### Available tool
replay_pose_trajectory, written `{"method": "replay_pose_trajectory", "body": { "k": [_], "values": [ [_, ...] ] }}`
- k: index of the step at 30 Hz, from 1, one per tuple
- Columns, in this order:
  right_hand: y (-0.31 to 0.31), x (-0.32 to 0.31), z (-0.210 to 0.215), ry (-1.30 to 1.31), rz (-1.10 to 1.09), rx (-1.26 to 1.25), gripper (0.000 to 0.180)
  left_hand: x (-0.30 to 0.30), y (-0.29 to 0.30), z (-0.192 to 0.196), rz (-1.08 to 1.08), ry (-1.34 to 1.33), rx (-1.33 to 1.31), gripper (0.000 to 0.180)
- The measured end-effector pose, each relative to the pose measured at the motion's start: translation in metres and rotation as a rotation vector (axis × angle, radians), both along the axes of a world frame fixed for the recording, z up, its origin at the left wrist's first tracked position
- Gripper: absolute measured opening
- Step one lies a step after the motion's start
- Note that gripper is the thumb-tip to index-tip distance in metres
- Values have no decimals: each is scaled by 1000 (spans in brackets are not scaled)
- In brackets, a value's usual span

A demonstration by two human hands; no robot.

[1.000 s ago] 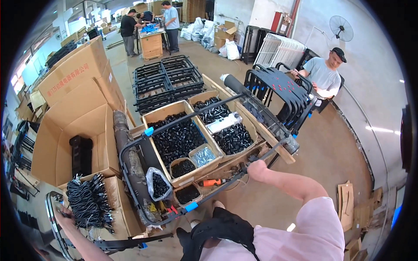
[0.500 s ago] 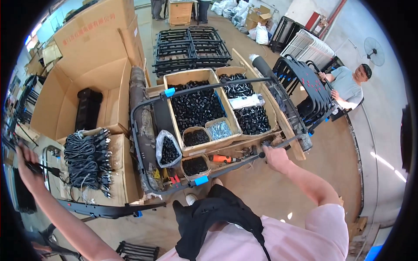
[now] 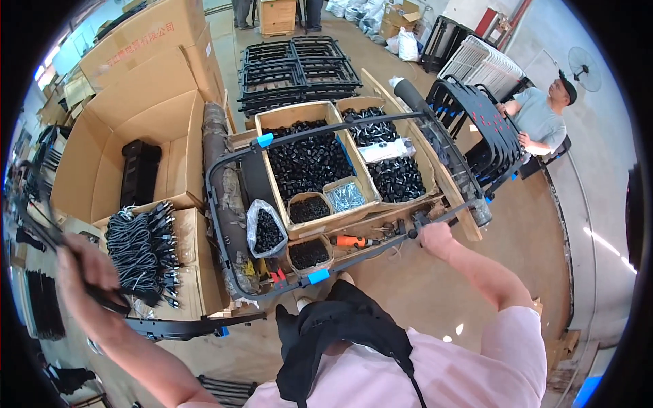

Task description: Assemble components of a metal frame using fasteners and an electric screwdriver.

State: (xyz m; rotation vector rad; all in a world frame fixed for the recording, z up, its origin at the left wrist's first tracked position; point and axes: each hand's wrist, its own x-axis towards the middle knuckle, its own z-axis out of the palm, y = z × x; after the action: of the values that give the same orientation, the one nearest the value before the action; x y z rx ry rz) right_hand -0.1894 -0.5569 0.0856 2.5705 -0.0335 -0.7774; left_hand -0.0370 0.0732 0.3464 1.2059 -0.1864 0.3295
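Note:
A black tubular frame (image 3: 235, 155) with blue pads lies across the workbench, over the boxes of parts. My right hand (image 3: 437, 239) is closed round its near rail, toward the right end. Out at the far left, my left hand (image 3: 90, 266) is closed on a long, dark, bent tubular part (image 3: 46, 231), smeared by motion. That hand is beside a bundle of black cables (image 3: 136, 248) on a cardboard box. Beneath the frame, a big carton (image 3: 306, 232) holds black plastic pieces and a small box of silver screws (image 3: 345, 197).
An orange power tool (image 3: 350, 241), red-handled pliers (image 3: 277, 273) and a plastic bag of black pieces (image 3: 265, 231) lie near the front. A tall open carton (image 3: 81, 163) stands left. To the right, a co-worker (image 3: 541, 119) handles stacked black frames (image 3: 476, 115).
My left hand has swung nearer and to the right, bringing the dark part toward the cables. My right hand stays on the frame's rail. The co-worker's head has turned upward.

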Motion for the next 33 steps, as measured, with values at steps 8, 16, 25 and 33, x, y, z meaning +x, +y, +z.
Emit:
{"method": "replay_pose_trajectory", "body": {
  "k": [8, 16, 25, 33],
  "values": [
    [-10, -9, -8, -117, -23, 57, 28, -53, -122, -153, -383, 333, 186, 16],
    [25, -9, 9, -280, -30, 135, 18, -93, -177, -264, -561, 404, 527, 24],
    [1, -8, -10, -108, -84, 55, 21, -96, -206, -330, -302, -5, 952, 32],
    [21, 2, -12, -213, -65, 102, 21, -98, -205, -345, -258, 3, 913, 28]
  ]
}}
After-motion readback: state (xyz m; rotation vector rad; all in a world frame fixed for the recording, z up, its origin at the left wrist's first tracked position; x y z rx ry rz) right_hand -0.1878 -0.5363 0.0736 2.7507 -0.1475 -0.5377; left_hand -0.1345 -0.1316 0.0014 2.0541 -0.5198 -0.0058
